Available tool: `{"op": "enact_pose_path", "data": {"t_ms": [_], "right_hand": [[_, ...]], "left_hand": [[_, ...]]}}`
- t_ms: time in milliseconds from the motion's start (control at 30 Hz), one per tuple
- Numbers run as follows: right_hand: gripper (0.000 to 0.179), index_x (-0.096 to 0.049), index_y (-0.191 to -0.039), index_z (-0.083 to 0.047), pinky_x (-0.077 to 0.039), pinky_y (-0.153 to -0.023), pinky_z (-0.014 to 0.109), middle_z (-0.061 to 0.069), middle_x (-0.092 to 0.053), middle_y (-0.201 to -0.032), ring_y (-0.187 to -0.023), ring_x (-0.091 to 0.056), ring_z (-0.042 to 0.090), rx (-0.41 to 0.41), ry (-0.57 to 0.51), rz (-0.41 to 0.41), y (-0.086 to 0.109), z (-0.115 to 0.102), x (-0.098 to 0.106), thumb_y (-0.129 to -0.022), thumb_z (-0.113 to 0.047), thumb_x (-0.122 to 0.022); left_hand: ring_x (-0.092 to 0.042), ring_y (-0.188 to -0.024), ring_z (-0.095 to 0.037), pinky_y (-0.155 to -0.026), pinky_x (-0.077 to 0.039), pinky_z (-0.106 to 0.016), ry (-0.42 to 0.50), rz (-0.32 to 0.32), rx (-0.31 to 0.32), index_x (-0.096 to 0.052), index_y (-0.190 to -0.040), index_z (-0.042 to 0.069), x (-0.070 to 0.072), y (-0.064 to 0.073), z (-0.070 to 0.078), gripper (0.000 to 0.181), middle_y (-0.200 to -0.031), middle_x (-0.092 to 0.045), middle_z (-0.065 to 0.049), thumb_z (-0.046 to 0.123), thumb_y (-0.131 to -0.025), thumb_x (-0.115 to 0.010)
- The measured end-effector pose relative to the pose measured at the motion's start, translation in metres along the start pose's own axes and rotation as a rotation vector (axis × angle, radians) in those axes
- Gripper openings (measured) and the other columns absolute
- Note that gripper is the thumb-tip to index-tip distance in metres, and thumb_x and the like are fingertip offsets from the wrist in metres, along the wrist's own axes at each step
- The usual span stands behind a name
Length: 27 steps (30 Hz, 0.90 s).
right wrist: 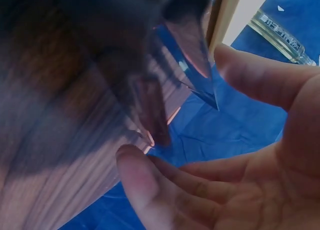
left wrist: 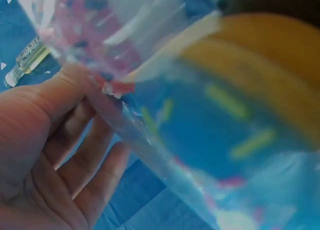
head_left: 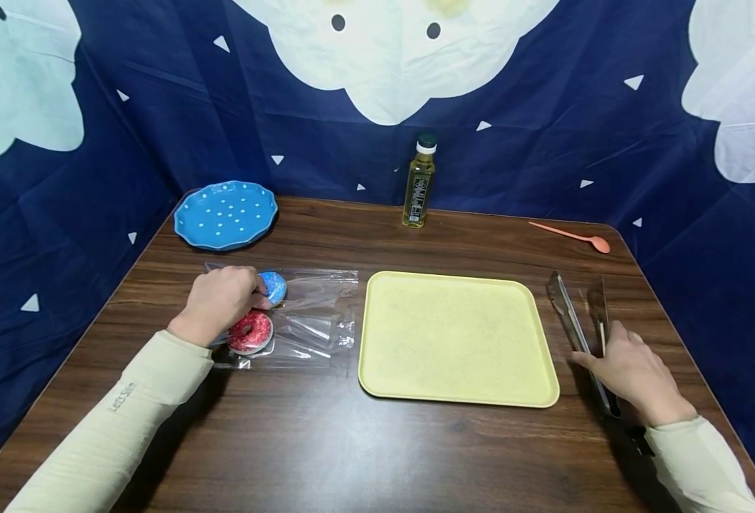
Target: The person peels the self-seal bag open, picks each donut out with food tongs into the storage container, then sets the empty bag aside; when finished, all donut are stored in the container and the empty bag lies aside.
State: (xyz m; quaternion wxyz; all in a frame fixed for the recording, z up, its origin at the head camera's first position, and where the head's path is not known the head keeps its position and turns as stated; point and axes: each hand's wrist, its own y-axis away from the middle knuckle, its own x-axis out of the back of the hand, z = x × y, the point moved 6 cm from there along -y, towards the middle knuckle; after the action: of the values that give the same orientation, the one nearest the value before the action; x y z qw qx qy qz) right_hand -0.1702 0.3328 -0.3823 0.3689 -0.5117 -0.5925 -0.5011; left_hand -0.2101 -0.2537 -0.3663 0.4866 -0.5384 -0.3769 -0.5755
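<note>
A clear plastic bag (head_left: pixel 310 320) lies on the left of the table, with a red doughnut (head_left: pixel 250 332) and a blue doughnut (head_left: pixel 273 288) in it. My left hand (head_left: pixel 220 299) is over its left part, thumb and forefinger pinching the plastic beside the blue doughnut. In the left wrist view, a blue-iced doughnut (left wrist: pixel 185 115) with yellow sprinkles fills the near side, and the other fingers (left wrist: pixel 87 165) hang loose below the bag's edge. On the right lie metal tongs (head_left: pixel 573 317), tips away from me. My right hand (head_left: pixel 630 370) spreads thumb and fingers around their arms.
Between the hands lies a yellow tray (head_left: pixel 457 338). A blue dotted plate (head_left: pixel 226 215) is at the back left, an oil bottle (head_left: pixel 419 182) stands at the back middle, and an orange spoon (head_left: pixel 573 236) lies at the back right. Blue cloth (head_left: pixel 326 164) hangs behind the table.
</note>
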Motion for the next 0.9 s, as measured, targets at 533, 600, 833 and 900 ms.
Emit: {"op": "enact_pose_path", "data": {"t_ms": [533, 600, 833, 900], "right_hand": [[0.083, -0.051, -0.093, 0.007, -0.048, -0.059, 0.054, 0.022, -0.057, -0.08, -0.076, -0.06, 0.046, -0.12, 0.007, -0.184, -0.005, 0.016, -0.009, -0.082, -0.075, -0.062], [0.083, -0.051, -0.093, 0.007, -0.048, -0.06, 0.054, 0.021, -0.057, -0.079, -0.075, -0.06, 0.045, -0.116, 0.01, -0.185, -0.006, 0.017, -0.009, -0.082, -0.075, -0.062], [0.09, -0.05, -0.1, 0.013, -0.048, -0.06, 0.055, 0.026, -0.058, -0.082, -0.079, -0.061, 0.05, -0.115, 0.004, -0.184, -0.006, 0.019, -0.01, -0.083, -0.075, -0.062], [0.093, -0.049, -0.103, 0.014, -0.048, -0.06, 0.055, 0.027, -0.058, -0.083, -0.08, -0.06, 0.052, -0.115, 0.001, -0.186, -0.006, 0.02, -0.01, -0.082, -0.075, -0.062]], "left_hand": [[-0.068, -0.077, -0.035, -0.056, -0.053, -0.057, -0.078, 0.025, -0.073, -0.075, -0.084, 0.009, -0.003, 0.0, 0.002, 0.005, -0.079, -0.061, -0.004, 0.006, -0.088, -0.076], [-0.067, -0.077, -0.035, -0.057, -0.053, -0.057, -0.064, 0.021, -0.077, -0.074, -0.085, 0.008, -0.003, 0.0, 0.002, 0.004, -0.08, -0.061, -0.005, 0.006, -0.089, -0.075], [-0.067, -0.092, -0.033, -0.073, -0.053, -0.061, 0.041, -0.083, 0.046, -0.074, -0.11, 0.005, -0.005, 0.006, -0.001, 0.045, -0.105, -0.069, -0.013, 0.044, -0.088, -0.078], [-0.066, -0.09, -0.032, -0.072, -0.053, -0.059, 0.054, -0.114, 0.079, -0.073, -0.114, 0.006, -0.004, 0.01, 0.0, 0.053, -0.105, -0.069, -0.013, 0.051, -0.086, -0.077]]}}
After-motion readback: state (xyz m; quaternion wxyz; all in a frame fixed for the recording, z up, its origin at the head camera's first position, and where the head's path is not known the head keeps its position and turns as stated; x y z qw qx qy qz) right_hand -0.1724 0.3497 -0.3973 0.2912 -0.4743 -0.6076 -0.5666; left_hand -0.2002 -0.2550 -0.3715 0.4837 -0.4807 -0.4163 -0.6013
